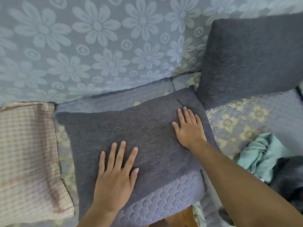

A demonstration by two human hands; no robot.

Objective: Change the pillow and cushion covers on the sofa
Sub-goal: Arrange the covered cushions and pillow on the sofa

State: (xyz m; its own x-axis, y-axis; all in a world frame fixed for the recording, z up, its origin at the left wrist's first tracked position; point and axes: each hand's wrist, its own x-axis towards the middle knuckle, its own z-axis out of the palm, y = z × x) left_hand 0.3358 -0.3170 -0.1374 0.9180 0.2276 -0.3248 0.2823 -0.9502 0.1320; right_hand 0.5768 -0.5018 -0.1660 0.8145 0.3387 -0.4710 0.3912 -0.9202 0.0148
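Both hands lie flat, fingers straight and spread, gripping nothing, on a dark grey fleecy cushion (139,133) laid on the sofa seat: the left hand (117,176) presses its near edge, the right hand (188,128) its far right corner, apparently to smooth the cover and settle the filling evenly. Farthest left, a pillow in a pink-and-white checked case (27,161) rests at the seat's end, well apart from the hands and seemingly waiting its turn. Behind runs the sofa back under a blue throw patterned with daisies (98,46). Right of the flattened cushion, a second dark grey cushion (249,58) stands propped against the back, probably already done. Beneath it shows the quilted lilac seat cover (246,122), and at the far right lies a crumpled teal cloth (262,154), perhaps a removed cover, set aside.
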